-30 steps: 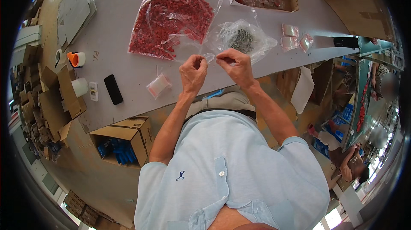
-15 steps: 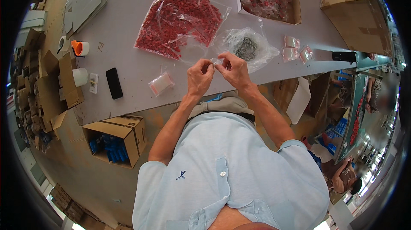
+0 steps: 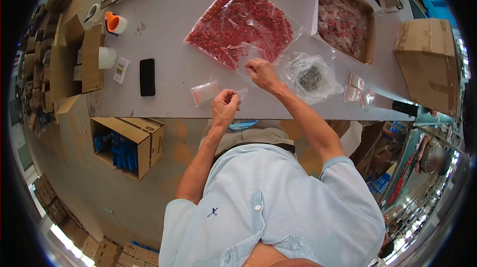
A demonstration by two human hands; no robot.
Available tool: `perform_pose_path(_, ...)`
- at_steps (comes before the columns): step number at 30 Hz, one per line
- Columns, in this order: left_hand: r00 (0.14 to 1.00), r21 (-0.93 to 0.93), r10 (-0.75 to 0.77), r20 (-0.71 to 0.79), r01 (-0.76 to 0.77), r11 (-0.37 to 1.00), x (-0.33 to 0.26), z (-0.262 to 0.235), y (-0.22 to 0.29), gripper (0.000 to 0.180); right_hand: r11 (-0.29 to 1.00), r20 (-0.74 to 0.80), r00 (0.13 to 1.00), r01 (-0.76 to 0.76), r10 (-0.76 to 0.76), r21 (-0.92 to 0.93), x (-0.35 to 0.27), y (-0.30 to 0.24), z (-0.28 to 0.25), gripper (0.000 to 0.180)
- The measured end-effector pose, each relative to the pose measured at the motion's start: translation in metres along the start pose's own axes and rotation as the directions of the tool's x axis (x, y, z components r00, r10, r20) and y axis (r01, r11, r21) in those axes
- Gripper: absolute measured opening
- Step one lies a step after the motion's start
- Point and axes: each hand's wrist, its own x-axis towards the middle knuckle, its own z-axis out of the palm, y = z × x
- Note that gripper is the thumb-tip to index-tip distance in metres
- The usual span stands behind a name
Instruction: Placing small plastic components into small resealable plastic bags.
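Pinching a small, clear plastic bag between thumb and fingers, our left hand holds it over the grey surface, just beside a flat pack of clear, red-edged bags. Our right hand is at the near edge of a large, clear plastic bag of small red pieces, fingers curled in; we cannot tell whether they grip anything. Just right of it sits a crumpled, clear plastic bag of silvery metal pieces. Much looks done already: an open cardboard box holds many clear packets with red contents. Three small, flat packets lie near it, their filling unclear to us. Plenty seems left, since the red pieces make a broad heap and our pinched bag shows no red inside.
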Motion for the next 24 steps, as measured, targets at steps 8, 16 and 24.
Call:
perform_pose_path(8, 0.986, -0.060, 0.006, -0.165, -0.016, 0.998, -0.007, -0.040, -0.011, 0.009, 0.975, 0.001, 0.999, 0.034, -0.034, -0.221, 0.050, -0.009, 0.041, 0.026)
perform_pose_path(16, 0.985, -0.073, 0.057, -0.163, -0.070, 0.995, 0.003, -0.036, -0.010, 0.012, 0.932, 0.093, 0.991, 0.118, -0.091, -0.342, 0.068, -0.002, 0.047, 0.009)
perform_pose_path(24, 0.982, -0.021, 0.089, -0.167, -0.094, 0.995, 0.014, -0.019, -0.002, 0.011, 0.943, 0.014, 0.985, 0.171, -0.174, -0.286, 0.052, 0.003, 0.016, 0.021)
